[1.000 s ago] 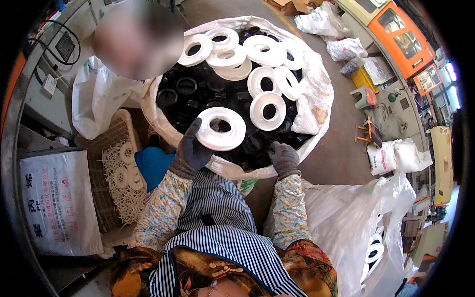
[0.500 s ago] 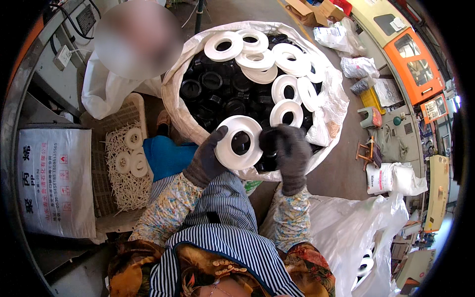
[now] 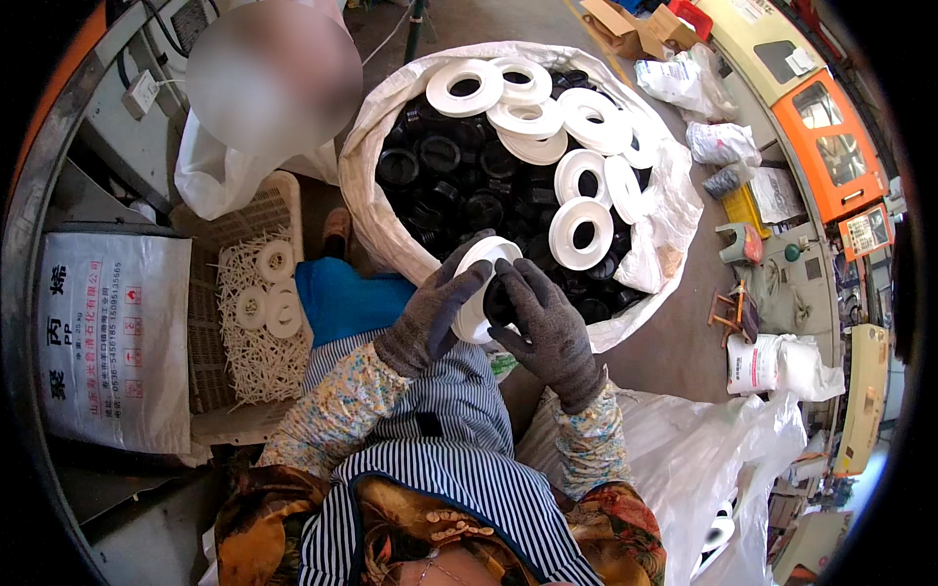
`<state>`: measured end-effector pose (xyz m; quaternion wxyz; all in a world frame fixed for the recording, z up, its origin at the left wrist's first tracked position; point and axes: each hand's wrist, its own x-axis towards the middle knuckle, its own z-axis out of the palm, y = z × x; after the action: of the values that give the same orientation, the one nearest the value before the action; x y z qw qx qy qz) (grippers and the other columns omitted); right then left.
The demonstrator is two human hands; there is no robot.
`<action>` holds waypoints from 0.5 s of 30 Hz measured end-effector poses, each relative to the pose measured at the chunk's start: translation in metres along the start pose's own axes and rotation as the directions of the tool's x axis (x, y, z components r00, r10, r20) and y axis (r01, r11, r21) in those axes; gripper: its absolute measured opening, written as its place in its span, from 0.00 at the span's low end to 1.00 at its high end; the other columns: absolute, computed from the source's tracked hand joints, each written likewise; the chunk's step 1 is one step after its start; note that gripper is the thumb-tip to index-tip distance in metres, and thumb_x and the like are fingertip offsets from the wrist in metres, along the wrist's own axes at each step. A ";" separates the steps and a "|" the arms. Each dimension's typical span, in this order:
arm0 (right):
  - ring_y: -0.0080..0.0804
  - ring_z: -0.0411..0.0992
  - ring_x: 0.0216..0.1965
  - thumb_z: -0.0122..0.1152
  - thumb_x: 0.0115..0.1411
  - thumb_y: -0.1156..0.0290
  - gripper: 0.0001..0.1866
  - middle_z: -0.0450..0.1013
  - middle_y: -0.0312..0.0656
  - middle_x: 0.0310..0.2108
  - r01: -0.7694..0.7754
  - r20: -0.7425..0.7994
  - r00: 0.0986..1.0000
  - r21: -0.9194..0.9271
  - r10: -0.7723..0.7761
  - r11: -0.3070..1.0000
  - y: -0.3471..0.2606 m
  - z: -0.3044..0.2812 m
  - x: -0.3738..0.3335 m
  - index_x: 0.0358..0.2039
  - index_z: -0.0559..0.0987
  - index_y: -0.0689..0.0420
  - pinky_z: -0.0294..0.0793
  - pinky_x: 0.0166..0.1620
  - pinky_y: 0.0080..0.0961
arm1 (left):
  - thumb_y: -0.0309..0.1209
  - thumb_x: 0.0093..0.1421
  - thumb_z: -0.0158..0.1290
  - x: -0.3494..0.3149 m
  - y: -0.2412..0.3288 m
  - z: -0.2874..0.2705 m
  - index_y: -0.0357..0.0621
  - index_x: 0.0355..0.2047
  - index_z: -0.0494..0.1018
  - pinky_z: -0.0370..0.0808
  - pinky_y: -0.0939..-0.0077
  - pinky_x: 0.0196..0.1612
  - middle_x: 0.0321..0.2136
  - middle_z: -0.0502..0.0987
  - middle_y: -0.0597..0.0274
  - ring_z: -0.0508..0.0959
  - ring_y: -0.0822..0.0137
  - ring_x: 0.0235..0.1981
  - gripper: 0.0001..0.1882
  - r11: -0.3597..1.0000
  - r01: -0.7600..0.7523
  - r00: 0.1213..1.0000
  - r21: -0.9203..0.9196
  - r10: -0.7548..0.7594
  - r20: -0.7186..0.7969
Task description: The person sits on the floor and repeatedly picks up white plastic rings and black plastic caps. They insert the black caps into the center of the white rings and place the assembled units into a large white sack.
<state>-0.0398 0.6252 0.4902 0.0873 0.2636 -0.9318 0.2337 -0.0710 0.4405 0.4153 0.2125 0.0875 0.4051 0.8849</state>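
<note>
In front of my lap, my left hand [image 3: 426,317] grips a white plastic flanged ring [image 3: 473,314], which is tilted partly edge-on. My right hand [image 3: 549,327] pinches a black plastic screw cap [image 3: 499,304] against the ring's centre; whether it sits inside the hole I cannot tell. Both hands wear dark grey gloves. Just beyond them stands a large white woven sack [image 3: 363,186], its rim rolled open. Inside are many black caps [image 3: 439,153], with several white rings [image 3: 580,233] lying on top, mostly toward the right and far side.
At my left stands a plastic crate [image 3: 289,210] of thin white sticks and a few rings, beside a printed sack [image 3: 117,342]. A translucent plastic bag [image 3: 664,439] lies at my right. Farther right are a small wooden stool [image 3: 728,313], white sacks [image 3: 752,363] and orange-and-cream machines [image 3: 831,146].
My right hand has come in from the sack's edge to the ring, now showing a black cap. The white ring has turned from facing up to tilted. The view has shifted slightly.
</note>
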 end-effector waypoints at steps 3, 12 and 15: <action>0.57 0.72 0.55 0.71 0.51 0.67 0.37 0.66 0.57 0.60 -0.007 0.059 0.998 -0.049 0.010 0.999 0.007 0.002 -0.004 0.62 0.69 0.55 0.78 0.53 0.42 | 0.34 0.71 0.48 0.004 -0.021 -0.020 0.41 0.68 0.56 0.73 0.64 0.62 0.62 0.67 0.48 0.73 0.58 0.60 0.28 0.739 -0.320 0.947 0.593 0.255 0.193; 0.58 0.72 0.56 0.71 0.46 0.71 0.39 0.67 0.59 0.60 0.065 0.010 0.998 -0.032 -0.065 0.997 0.009 -0.007 -0.009 0.61 0.69 0.59 0.79 0.53 0.41 | 0.24 0.54 0.63 -0.004 0.003 -0.003 0.51 0.68 0.55 0.72 0.54 0.63 0.65 0.59 0.37 0.67 0.41 0.64 0.43 0.673 -0.403 0.915 0.620 0.289 0.281; 0.57 0.71 0.57 0.71 0.46 0.71 0.40 0.66 0.59 0.61 0.051 0.034 0.998 -0.009 -0.051 0.999 0.006 -0.011 -0.012 0.62 0.68 0.60 0.79 0.54 0.41 | 0.19 0.60 0.56 -0.001 -0.001 -0.004 0.45 0.66 0.60 0.71 0.57 0.64 0.66 0.61 0.41 0.68 0.44 0.63 0.34 0.242 -0.679 0.697 0.693 0.509 0.505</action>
<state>-0.0327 0.6405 0.4936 0.0787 0.2906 -0.9273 0.2224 -0.0710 0.4383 0.4118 -0.1759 0.4028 0.6947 0.5694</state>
